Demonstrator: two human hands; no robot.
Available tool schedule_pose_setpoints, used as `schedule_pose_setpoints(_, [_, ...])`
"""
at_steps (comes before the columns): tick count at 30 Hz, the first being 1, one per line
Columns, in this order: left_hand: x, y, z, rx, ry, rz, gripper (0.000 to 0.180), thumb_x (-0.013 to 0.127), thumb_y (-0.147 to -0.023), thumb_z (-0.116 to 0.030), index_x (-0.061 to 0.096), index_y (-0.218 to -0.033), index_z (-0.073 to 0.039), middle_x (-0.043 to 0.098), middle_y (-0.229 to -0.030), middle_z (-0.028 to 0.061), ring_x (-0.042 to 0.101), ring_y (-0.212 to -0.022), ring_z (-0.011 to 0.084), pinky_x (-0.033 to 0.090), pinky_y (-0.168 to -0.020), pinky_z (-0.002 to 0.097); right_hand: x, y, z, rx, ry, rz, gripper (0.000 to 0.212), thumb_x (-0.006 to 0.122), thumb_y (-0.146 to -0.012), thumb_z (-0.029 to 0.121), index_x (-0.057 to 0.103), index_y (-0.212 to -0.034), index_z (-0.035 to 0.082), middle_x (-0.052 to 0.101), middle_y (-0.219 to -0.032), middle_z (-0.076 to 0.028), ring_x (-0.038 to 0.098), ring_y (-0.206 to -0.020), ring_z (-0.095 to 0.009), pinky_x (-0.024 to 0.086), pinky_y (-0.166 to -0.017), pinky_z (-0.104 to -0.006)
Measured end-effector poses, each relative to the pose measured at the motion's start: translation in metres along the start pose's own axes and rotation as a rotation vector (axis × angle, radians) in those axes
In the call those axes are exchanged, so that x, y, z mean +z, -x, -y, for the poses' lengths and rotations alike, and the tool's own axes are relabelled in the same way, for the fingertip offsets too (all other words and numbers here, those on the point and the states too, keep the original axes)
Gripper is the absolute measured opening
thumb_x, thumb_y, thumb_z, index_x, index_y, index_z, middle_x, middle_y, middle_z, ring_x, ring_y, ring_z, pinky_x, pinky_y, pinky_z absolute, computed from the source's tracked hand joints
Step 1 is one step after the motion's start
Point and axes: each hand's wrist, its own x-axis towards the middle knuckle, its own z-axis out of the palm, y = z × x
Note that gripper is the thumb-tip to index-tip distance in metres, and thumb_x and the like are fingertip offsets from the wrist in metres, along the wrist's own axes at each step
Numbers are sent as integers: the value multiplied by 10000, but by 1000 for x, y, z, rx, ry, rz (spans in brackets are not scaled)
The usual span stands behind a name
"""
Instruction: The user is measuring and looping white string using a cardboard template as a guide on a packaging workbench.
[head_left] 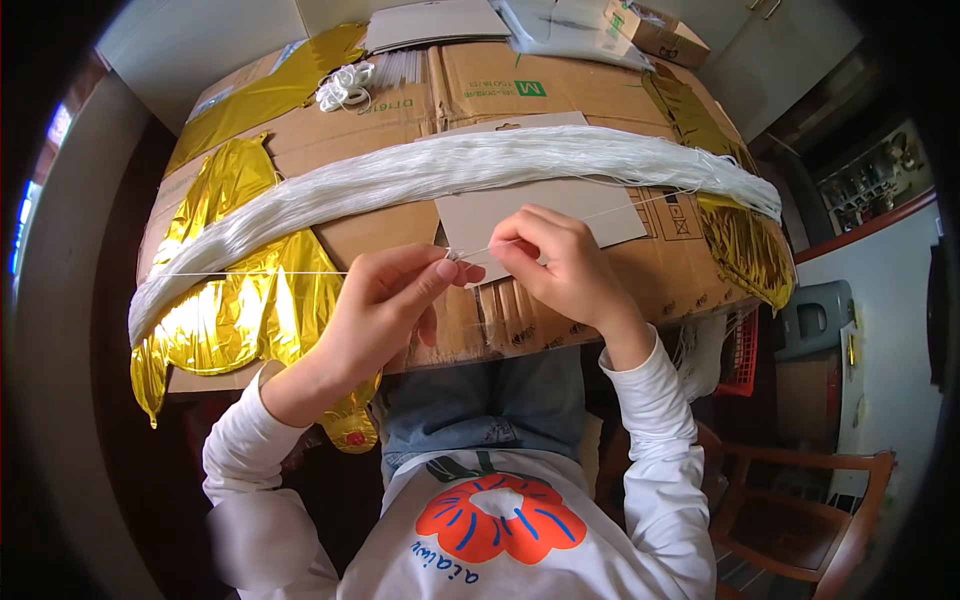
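Observation:
My left hand (pixel 395 290) pinches a thin white string (pixel 250 273) between thumb and forefinger, with a small knot or loop of it at the fingertips. My right hand (pixel 560 262) also pinches the string, a little to the right of the left fingertips. One end of the string runs left across gold foil; the other side runs up right toward a long bundle of white strands (pixel 450 162). That bundle lies in an arc across the cardboard surface, beyond both hands. Under it and partly behind my right hand is a grey-beige card (pixel 610 215).
Gold foil balloons (pixel 290 290) lie at the left, with more gold foil (pixel 740 245) at the right. A small white cord coil (pixel 345 87) sits on the cardboard box (pixel 390 120) near stacked cards (pixel 435 22). A small carton (pixel 655 35) stands far right; a wooden chair (pixel 800 510) is lower right.

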Motion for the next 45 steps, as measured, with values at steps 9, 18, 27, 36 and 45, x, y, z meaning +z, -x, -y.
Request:
schedule_pose_setpoints(9, [-9,60,-18,-42,26,-16,182,401,-814,-99,475,-833,67,571,-831,116,510,-484,87,408,-445,180,25,19,-2,-18,383,-317,51,503,-721,82,477,-695,46,524,-602,-79,518,-527,-228,407,-465,-299])
schedule_pose_setpoints(18, [-20,111,-45,152,-306,-152,168,424,-789,-94,467,-742,62,557,-673,151,440,-354,79,325,-326,153,4,19,-20,138,407,-144,118,536,-716,140,503,-753,33,535,-639,-101,529,-557,-227,408,-496,-285])
schedule_pose_setpoints(27, [-21,42,-43,-83,225,2,230,384,-824,-209,475,-709,-31,522,-630,43,318,-352,24,231,-317,145,-109,3,-36,439,-602,517,670,644,-632,186,289,-1196,113,309,-1208,-101,429,-965,-173,448,-669,-239])
schedule_pose_setpoints(36, [-9,21,-24,-232,406,235,235,398,-822,-215,495,-732,-21,534,-643,46,308,-354,35,235,-324,156,-50,-5,32,-237,-249,189,690,648,-626,300,300,-1172,63,435,-1091,-60,500,-791,-114,420,-635,-218])
schedule_pose_setpoints(45, [-5,26,-12,-286,625,276,217,398,-811,-196,478,-707,-22,516,-584,82,292,-299,32,198,-278,148,8,14,45,527,-956,474,235,467,-791,271,411,-843,48,459,-590,-2,415,-510,-49,328,-438,-181])
